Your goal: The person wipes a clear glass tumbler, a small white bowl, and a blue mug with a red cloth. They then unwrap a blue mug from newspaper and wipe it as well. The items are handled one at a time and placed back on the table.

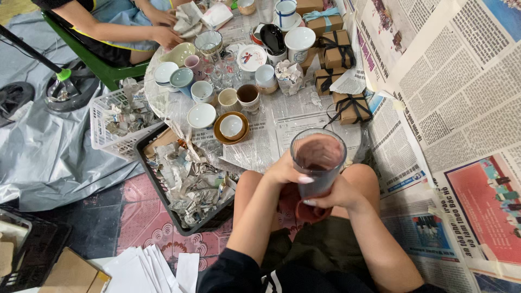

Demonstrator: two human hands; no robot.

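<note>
A tall clear drinking glass point(318, 157) stands upright over my knees, with a dark red cloth point(296, 203) stuffed inside it and hanging below. My left hand point(285, 171) grips the glass from the left, thumb on its side. My right hand point(336, 195) wraps the base and holds the cloth from the right. Both hands touch the glass.
A newspaper-covered table point(293, 122) holds several cups, bowls point(201, 115) and tied brown boxes point(351, 106). A black crate point(163, 187) and a white basket point(103, 138) hold crumpled paper at the left. Another person's hands point(168, 35) work at the far side. Newspaper sheets point(461, 108) hang at the right.
</note>
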